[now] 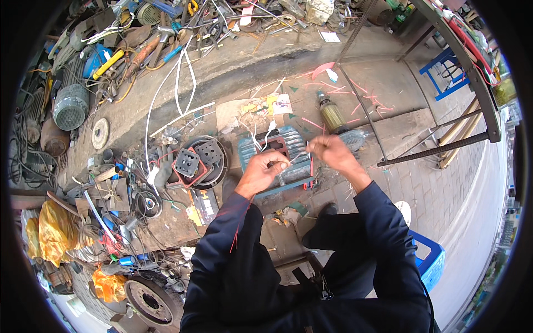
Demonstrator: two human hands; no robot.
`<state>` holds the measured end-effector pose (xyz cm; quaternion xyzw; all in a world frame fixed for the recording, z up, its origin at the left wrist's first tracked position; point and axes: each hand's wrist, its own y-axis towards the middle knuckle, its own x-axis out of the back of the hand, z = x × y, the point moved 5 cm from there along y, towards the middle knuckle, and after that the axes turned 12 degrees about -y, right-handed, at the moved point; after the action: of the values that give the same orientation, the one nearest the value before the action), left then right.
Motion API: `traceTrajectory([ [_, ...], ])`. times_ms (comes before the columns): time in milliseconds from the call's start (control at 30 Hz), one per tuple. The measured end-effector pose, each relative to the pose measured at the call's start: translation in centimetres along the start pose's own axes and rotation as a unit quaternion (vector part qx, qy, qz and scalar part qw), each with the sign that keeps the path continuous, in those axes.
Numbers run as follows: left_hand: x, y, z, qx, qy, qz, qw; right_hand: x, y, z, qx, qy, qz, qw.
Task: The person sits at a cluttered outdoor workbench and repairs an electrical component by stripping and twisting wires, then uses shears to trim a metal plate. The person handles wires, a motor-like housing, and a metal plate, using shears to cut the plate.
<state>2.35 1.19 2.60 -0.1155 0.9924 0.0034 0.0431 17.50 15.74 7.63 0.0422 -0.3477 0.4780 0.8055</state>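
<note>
In front of me lies an electric motor housing (294,135) with blue-green fins. White wires (247,126) rise from its open reddish-brown terminal box (276,145). My left hand (262,173) is over the near left part of the motor, thumb and forefinger pinched on a thin wire. My right hand (336,154) hovers past the motor's right side with its fingers closed together. Whatever those fingers hold is too small to tell. A thin red wire (236,236) hangs below my left wrist against the dark sleeve.
A bottle of yellowish liquid (331,115) stands beyond my right hand, among scattered red wire bits. Left of the motor sits a round black housing (219,172) with grey perforated plates. Tools and motors (71,106) crowd the left. A metal frame (483,105) and blue crate (428,258) are right.
</note>
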Motion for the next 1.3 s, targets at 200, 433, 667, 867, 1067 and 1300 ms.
traceTrajectory([
  [200,-0.1,-0.3,-0.2,-0.032,0.013,0.022,0.999,-3.3,-4.0,2.0,0.227,-0.031,0.304,0.925],
  [433,-0.1,0.0,0.3,-0.004,-0.009,0.008,1.000,-0.4,0.0,0.3,0.043,-0.221,0.025,0.974],
  [667,0.0,0.0,0.6,0.000,-0.058,0.000,0.998,-0.7,-0.8,0.0,0.011,0.327,0.121,0.937],
  [867,0.1,0.0,0.5,-0.010,-0.058,-0.004,0.998,-2.3,-0.9,0.2,0.081,-0.267,0.156,0.948],
  [1067,-0.1,0.1,0.6,-0.008,-0.059,0.001,0.998,-0.6,-0.3,-0.2,-0.003,0.307,0.082,0.948],
  [1300,0.0,-0.2,0.2,-0.039,-0.038,-0.018,0.998,-3.4,-2.4,0.9,0.103,-0.082,0.290,0.948],
])
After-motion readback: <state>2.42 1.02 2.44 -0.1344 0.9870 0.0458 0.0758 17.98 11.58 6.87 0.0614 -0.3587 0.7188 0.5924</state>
